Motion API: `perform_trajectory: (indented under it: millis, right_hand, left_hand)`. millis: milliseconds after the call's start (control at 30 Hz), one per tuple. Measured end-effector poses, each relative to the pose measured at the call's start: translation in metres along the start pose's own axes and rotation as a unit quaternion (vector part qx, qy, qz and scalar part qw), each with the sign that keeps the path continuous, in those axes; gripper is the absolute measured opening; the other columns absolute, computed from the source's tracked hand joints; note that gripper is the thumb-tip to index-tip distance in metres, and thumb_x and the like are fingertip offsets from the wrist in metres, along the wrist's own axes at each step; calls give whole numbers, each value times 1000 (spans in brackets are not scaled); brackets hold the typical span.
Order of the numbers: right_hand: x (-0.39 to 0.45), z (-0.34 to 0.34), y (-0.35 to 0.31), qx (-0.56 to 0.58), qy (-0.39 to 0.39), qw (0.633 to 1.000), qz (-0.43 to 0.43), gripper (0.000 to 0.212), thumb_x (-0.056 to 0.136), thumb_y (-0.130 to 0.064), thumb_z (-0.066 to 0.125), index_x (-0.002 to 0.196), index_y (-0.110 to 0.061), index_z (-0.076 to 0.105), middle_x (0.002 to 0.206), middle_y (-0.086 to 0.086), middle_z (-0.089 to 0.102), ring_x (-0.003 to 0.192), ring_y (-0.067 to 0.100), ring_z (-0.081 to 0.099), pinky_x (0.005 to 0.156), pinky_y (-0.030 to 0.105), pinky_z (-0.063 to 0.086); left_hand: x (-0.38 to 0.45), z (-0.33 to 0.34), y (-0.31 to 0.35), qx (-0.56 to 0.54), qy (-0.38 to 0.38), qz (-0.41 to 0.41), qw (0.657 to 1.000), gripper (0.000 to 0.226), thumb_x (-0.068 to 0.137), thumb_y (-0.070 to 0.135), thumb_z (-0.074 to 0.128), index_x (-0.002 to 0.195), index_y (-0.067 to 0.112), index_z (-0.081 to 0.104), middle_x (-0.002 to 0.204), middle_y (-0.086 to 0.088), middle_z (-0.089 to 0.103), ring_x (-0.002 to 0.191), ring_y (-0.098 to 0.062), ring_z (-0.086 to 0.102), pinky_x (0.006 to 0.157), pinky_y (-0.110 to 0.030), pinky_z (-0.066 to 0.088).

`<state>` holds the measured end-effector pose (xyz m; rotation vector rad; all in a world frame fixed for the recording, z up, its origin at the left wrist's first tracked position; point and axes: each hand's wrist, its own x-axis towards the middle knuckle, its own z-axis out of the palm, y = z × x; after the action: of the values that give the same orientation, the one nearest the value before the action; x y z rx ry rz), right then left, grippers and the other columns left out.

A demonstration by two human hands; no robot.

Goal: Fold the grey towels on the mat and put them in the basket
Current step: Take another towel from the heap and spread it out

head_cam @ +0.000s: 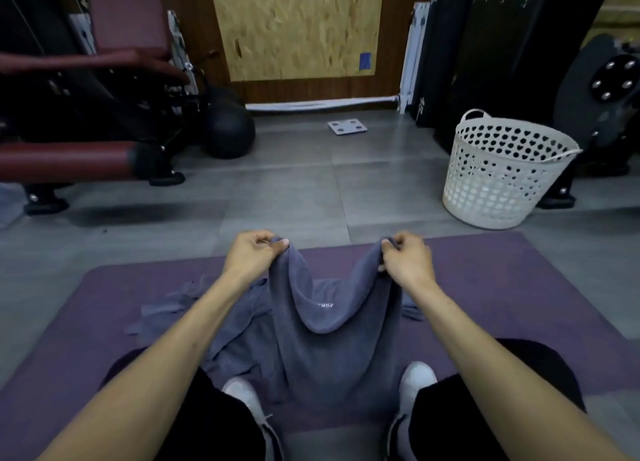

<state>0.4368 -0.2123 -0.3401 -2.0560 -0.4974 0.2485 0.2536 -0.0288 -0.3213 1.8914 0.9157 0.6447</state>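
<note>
The grey towel (332, 325) hangs soft and limp above the near mat (485, 287). The left hand (251, 252) and right hand (408, 256) pinch its upper corners; probably light, grip corners.

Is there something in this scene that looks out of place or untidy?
Nothing is damaged or spilled. Only the other grey towels lie crumpled on the purple mat, not yet folded. Both hands pinch one towel by its corners. The white basket stands upright.
</note>
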Motion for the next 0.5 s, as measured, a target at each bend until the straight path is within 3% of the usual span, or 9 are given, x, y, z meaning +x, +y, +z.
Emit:
perform_trajectory:
  millis: [100, 167, 233, 300, 433, 500]
  right_hand:
    - [20, 21, 32, -87, -62, 993, 52, 21, 89, -20, 48, 71, -12, 54, 78, 17, 70, 80, 33, 68, 76, 39, 56]
    - [36, 37, 47, -128, -94, 984, 79, 22, 90, -18, 47, 68, -17, 50, 82, 18, 70, 82, 33, 67, 75, 34, 55]
    - [53, 53, 62, -175, -121, 972, 99, 25, 90, -15, 47, 65, -15, 46, 83, 17, 68, 83, 33, 65, 69, 31, 51]
    - [72, 72, 80, -223, -150, 957, 112, 26, 88, -12, 48, 62, -12, 44, 87, 21, 66, 89, 35, 63, 70, 33, 49]
    - [115, 110, 114, -295, -218, 922, 125, 19, 88, -14, 49, 92, -3, 64, 110, 19, 66, 100, 35, 62, 75, 32, 49]
    - [138, 130, 131, -315, -246, 908, 123, 13, 87, -16, 51, 82, -7, 59, 108, 16, 67, 92, 32, 63, 70, 30, 48]
  left_hand:
    - [21, 23, -45, 46, -31, -53, 997, 29, 81, 28, 74, 59, 13, 62, 48, 8, 54, 49, -7, 44, 49, -20, 36]
    - [39, 40, -74, 77, -58, -89, 991, 31, 80, 29, 75, 58, 14, 58, 53, 4, 55, 52, -10, 45, 56, -22, 39]
    - [58, 57, -102, 103, -95, -123, 982, 39, 80, 29, 74, 55, 15, 48, 53, 1, 44, 52, -13, 38, 57, -24, 36]
    - [77, 76, -130, 110, -118, -161, 974, 39, 81, 27, 74, 57, 15, 45, 55, -6, 41, 48, -15, 40, 56, -24, 37]
    - [119, 114, -177, 114, -142, -234, 955, 33, 85, 19, 71, 60, 10, 51, 50, -7, 51, 36, -13, 53, 41, -20, 42]
    - [145, 131, -199, 121, -151, -259, 946, 30, 86, 17, 69, 60, 8, 59, 53, -8, 60, 44, -21, 58, 44, -24, 48]
